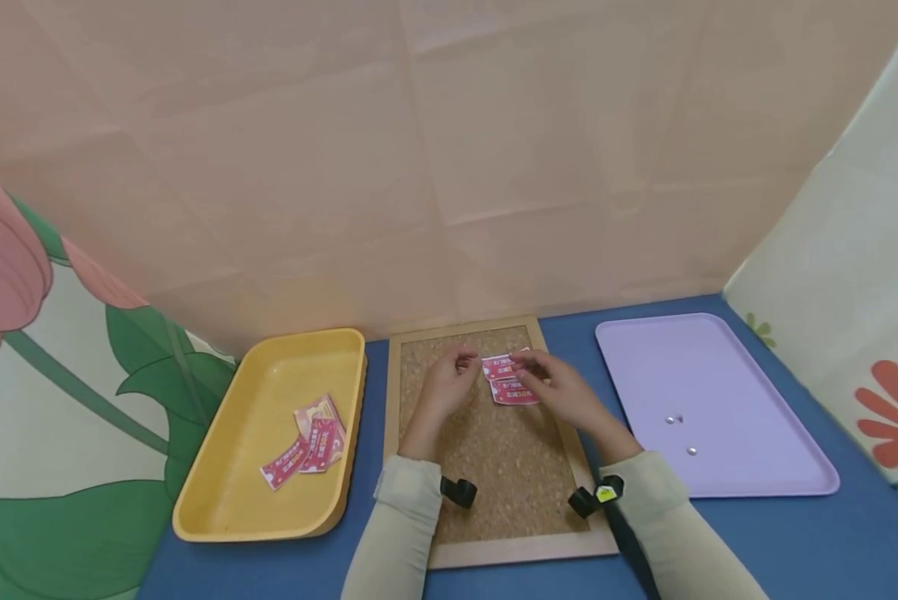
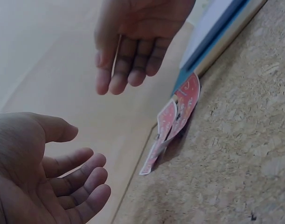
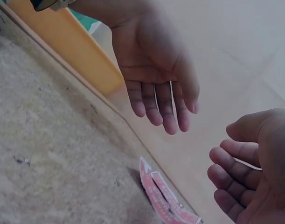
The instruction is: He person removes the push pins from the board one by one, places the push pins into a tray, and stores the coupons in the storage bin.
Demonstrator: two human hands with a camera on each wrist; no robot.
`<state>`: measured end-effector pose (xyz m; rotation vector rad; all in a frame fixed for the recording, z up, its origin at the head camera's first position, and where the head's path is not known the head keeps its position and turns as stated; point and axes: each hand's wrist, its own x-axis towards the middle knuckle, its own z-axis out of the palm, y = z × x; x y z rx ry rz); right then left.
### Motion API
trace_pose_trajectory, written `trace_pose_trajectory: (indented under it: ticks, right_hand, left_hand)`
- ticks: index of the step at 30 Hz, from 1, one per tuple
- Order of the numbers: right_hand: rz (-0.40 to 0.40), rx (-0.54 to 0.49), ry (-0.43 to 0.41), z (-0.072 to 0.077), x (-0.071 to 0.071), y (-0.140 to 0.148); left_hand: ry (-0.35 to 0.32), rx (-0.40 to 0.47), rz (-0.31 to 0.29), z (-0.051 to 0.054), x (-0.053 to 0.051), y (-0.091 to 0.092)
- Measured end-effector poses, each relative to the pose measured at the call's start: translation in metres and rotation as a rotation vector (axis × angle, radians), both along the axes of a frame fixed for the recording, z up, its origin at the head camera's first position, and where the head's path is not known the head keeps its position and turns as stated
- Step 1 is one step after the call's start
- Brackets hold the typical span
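Observation:
Two pink printed paper slips (image 1: 514,392) lie one above the other on the upper part of a wood-framed cork board (image 1: 494,467); in the left wrist view the slips (image 2: 184,107) curl up from the cork. Left of them hovers my left hand (image 1: 446,385), its fingers loosely bent and holding nothing. My right hand (image 1: 561,387) is over the slips' right side, hiding part of them in the head view. Both wrist views show a gap between the hands, left (image 2: 53,172) and right (image 2: 137,42), with both empty and relaxed.
To the left stands a yellow tray (image 1: 231,467) holding several paper pieces (image 1: 319,442). On the right a lilac tray (image 1: 749,433) carries small metallic pins (image 1: 692,451). A blue cloth (image 1: 524,579) covers the table, with a beige sheet (image 1: 433,167) behind.

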<state>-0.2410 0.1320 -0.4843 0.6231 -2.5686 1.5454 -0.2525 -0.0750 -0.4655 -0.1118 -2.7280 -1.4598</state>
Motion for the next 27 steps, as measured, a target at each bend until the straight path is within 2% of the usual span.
trace_pose_trajectory:
  ticks: [4,14,22,27]
  right_hand:
    - [-0.005,0.002,-0.022,-0.007,-0.002,0.003]
    - [-0.026,0.014,-0.011,-0.017,-0.008,0.005]
    - [-0.079,0.028,-0.016,-0.034,-0.015,0.007]
    - [-0.117,0.035,-0.032,-0.039,-0.016,0.009]
  left_hand:
    - [0.004,0.021,0.011,-0.005,-0.003,0.001]
    - [0.053,0.074,0.05,-0.019,-0.01,0.001]
    - [0.035,0.111,0.064,-0.029,-0.012,0.002]
    - [0.023,0.128,0.063,-0.036,-0.013,0.004]
